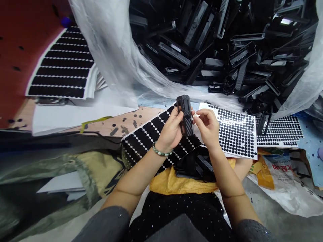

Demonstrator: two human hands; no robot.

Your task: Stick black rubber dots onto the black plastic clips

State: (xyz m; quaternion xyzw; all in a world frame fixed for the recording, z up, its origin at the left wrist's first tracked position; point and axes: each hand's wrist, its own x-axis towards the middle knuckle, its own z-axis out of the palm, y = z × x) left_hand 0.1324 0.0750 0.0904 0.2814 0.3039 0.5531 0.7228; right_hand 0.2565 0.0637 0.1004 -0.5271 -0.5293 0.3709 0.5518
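My left hand (172,129) is wrapped round a black plastic part (185,114) with a carbon-weave face, held upright over my lap. A green bead bracelet (161,151) circles that wrist. My right hand (208,126) is beside the part, its fingertips pinched together against the part's right edge; anything between them is too small to make out. Under the hands lie a sheet of black oval pads (148,134) and a sheet of small black round dots (234,131). More black parts (191,164) rest on a yellow cloth (174,185) on my lap.
A big clear plastic bag (118,60) holds a heap of black plastic parts (227,43) behind the sheets. A stack of oval-pad sheets (63,64) lies at the far left. Another dot sheet (282,131) and a printed bag (280,171) lie to the right.
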